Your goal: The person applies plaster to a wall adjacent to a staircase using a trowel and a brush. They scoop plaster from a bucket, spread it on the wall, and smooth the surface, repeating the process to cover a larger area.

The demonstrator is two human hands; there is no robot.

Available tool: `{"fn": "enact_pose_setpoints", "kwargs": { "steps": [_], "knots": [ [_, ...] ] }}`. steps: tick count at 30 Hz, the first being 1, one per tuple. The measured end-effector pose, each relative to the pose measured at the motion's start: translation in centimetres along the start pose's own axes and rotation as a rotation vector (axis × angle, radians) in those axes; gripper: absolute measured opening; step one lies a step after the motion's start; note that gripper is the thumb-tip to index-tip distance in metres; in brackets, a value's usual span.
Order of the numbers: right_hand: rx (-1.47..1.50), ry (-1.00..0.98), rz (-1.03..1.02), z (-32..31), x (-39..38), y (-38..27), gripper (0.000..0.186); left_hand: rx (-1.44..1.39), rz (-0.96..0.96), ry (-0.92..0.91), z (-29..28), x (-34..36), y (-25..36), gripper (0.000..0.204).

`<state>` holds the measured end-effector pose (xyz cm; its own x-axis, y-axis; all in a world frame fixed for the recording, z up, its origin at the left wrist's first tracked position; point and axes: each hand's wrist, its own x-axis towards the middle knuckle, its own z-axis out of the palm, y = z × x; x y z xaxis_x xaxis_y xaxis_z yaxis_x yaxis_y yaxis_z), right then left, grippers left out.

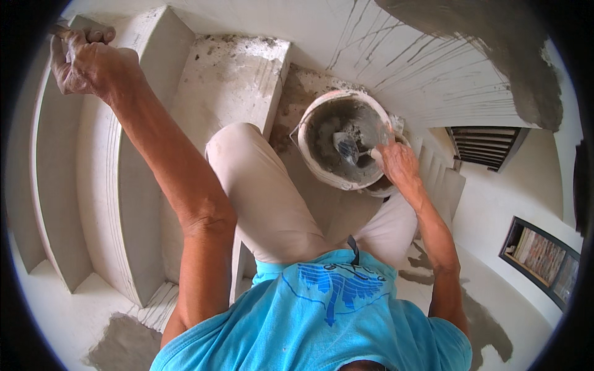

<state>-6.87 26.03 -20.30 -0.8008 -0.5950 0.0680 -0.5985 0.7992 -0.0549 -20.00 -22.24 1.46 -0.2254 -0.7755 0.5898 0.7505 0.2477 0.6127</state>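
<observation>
My left hand (83,62) is raised at the upper left, fingers wrapped round a narrow wooden-looking tool (60,29), mostly out of view. My right hand (399,161) grips the handle of a trowel (346,147), whose blade rests in grey, wet mortar inside a white, cement-crusted bucket (304,139). A second container (380,188) shows partly behind that bucket, under my right hand.
Pale concrete steps (223,80) run along the left. The bucket stands between my knees and a wall (427,74) with dark streaks and wet plaster. Two barred or dark-framed openings (486,145) (535,253) are at the right; grey patches (124,343) mark the lower surfaces.
</observation>
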Motion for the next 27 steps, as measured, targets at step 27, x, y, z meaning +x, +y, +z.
{"fn": "enact_pose_setpoints", "kwargs": {
  "steps": [27],
  "knots": [
    [0.137,-0.288,0.052,1.7,1.0,0.0,0.022,0.028,-0.240,0.161,-1.0,-8.3,-3.7,0.044]
  ]
}}
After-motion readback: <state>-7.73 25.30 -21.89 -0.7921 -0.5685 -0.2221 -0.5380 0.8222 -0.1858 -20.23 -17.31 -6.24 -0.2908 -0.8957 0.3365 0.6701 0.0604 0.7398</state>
